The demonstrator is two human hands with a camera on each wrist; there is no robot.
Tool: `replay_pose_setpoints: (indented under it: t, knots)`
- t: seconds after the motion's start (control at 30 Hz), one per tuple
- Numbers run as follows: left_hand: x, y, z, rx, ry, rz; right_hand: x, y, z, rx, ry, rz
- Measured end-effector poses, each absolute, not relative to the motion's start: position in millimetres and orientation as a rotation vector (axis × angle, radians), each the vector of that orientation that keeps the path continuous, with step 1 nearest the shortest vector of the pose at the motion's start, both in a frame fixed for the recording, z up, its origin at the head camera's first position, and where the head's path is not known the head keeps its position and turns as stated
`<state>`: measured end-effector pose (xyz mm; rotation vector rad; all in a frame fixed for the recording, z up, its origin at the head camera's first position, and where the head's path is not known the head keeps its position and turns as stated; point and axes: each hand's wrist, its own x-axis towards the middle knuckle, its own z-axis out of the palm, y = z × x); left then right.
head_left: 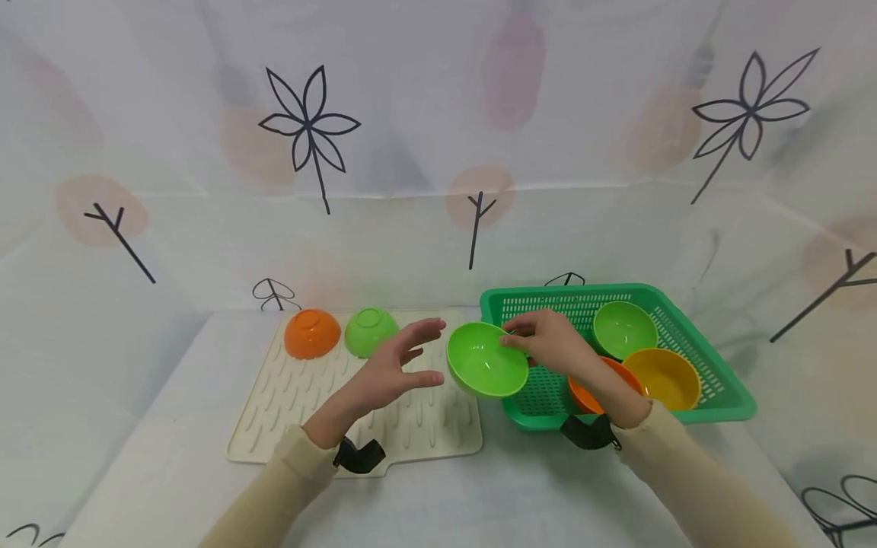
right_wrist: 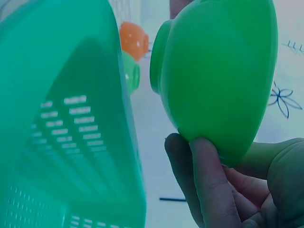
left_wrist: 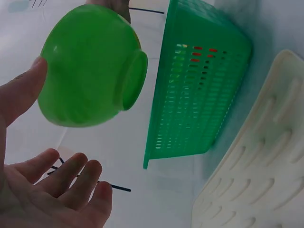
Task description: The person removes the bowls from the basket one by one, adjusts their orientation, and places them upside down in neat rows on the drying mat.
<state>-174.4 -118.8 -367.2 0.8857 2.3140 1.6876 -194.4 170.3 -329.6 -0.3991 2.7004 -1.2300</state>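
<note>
A light green bowl (head_left: 485, 361) hangs tilted in the air, its inside facing the head camera. My right hand (head_left: 551, 340) pinches its rim at the right, thumb inside and fingers against the outer wall, as the right wrist view of the bowl (right_wrist: 216, 80) shows. To the left of the bowl is my left hand (head_left: 387, 371), fingers spread and thumb apart, holding nothing. In the left wrist view, its thumb (left_wrist: 21, 92) overlaps the bowl's edge; contact is hard to tell. An orange bowl (head_left: 312, 333) and another green bowl (head_left: 371, 332) sit upside down on a cream drying mat (head_left: 438, 438).
At the right stands a green plastic basket (head_left: 729, 388) with slotted walls. Inside lie a green bowl (head_left: 625, 329), a yellow bowl (head_left: 662, 378) and an orange bowl (head_left: 582, 397), partly hidden by my right forearm. A patterned cloth (head_left: 411, 152) hangs behind the white table (head_left: 171, 426).
</note>
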Motion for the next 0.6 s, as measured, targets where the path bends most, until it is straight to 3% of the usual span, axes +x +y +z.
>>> replay_pose_setpoints:
  t: [0.6]
  knots:
    - [-166,-99,-385,0.723,2.192,1.756,-192,146,-342,-0.398,2.724,-1.275]
